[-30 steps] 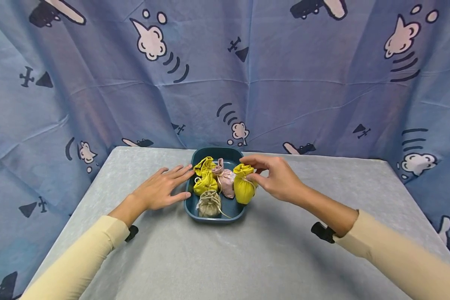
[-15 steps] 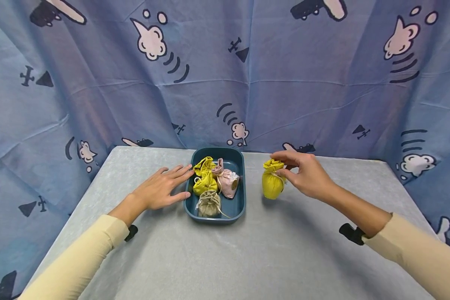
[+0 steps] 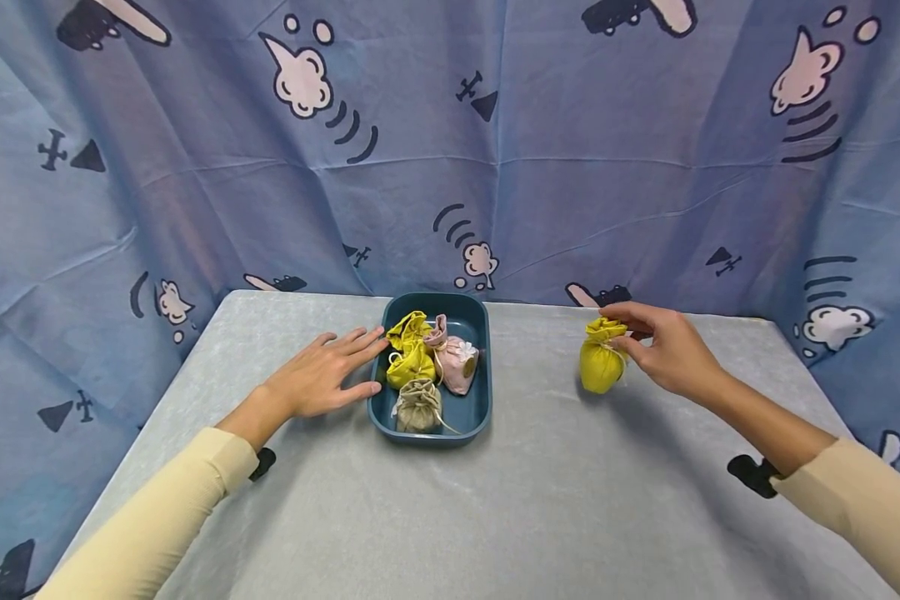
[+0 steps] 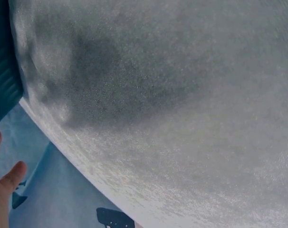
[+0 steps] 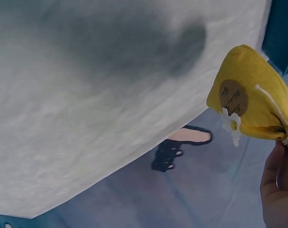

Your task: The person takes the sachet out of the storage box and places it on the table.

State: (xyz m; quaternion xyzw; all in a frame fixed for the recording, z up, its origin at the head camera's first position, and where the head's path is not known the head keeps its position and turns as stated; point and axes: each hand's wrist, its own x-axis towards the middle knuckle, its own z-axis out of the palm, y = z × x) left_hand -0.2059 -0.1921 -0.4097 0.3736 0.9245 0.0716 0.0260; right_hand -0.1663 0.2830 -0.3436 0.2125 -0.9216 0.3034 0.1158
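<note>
Yellow cloth fills your right hand [image 3: 667, 354]: you pinch the gathered neck of a small yellow pouch [image 3: 601, 365] between thumb and fingers [image 3: 621, 315], and its round body hangs at the far right part of the grey tabletop [image 3: 540, 500], well apart from the tray. From the head view you cannot tell whether the pouch's base touches the surface or sits just above it. Your right wrist view shows the same pouch [image 5: 253, 95] up close, with a round brown label, a cream drawstring and a little white daisy on its side, and your fingertips [image 5: 277, 185] at its tied neck.

Your left hand [image 3: 322, 375] lies flat on the tabletop with its fingers straight and spread, grasping nothing; the fingertips reach the left wall of the dark teal tray [image 3: 480, 412], touching it or just beside it. The left wrist view shows only a corner of that tray [image 4: 4, 71], the grey surface and the tips of your fingers [image 4: 6, 180].

Inside the tray you have three more pouches: another yellow one [image 3: 410, 354] at the left, a pink one [image 3: 456, 360] just beside it, and a beige one [image 3: 418, 407] nearest you. A blue curtain [image 3: 195, 167] printed with cartoon planes and clouds hangs behind the tabletop.
</note>
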